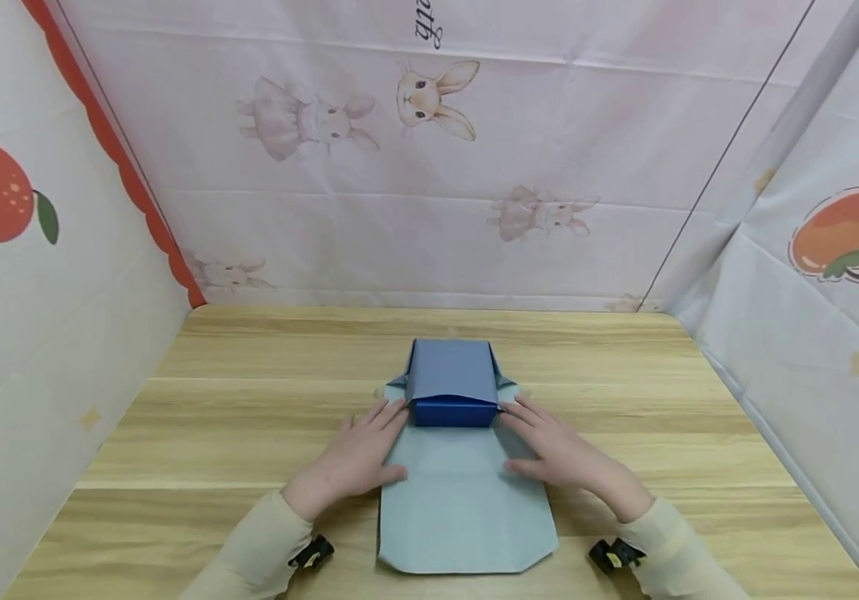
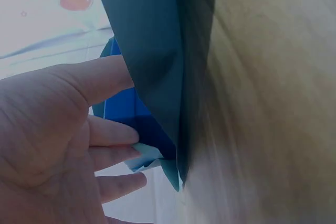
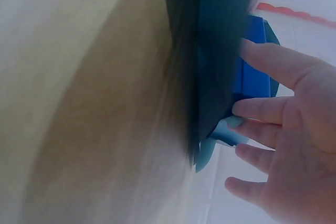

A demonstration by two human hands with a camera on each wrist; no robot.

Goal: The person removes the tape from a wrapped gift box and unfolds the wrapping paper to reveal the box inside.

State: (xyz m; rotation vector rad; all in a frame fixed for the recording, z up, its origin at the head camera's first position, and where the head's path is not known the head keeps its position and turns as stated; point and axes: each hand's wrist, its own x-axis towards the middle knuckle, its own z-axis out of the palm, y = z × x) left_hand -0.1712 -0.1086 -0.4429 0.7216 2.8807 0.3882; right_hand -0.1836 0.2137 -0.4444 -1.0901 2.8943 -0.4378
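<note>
A dark blue box (image 1: pixel 453 415) lies on a sheet of wrapping paper (image 1: pixel 466 508), pale blue on its upper face. The far part of the sheet is folded over the box's top and shows a darker blue back. Small folded flaps (image 1: pixel 506 382) stick out at both sides. My left hand (image 1: pixel 354 454) lies along the sheet's left edge, fingertips at the box's front left corner. On the other edge my right hand (image 1: pixel 564 450) mirrors it, its fingertips by the front right corner. Both hands have extended fingers; the wrist views show the paper's edge raised past each thumb.
A wooden table (image 1: pixel 249 400) carries everything. Printed cloth (image 1: pixel 429 250) hangs behind it and along both sides. A small black device (image 1: pixel 312 552) sits at the left wrist, another (image 1: pixel 615 555) at the right.
</note>
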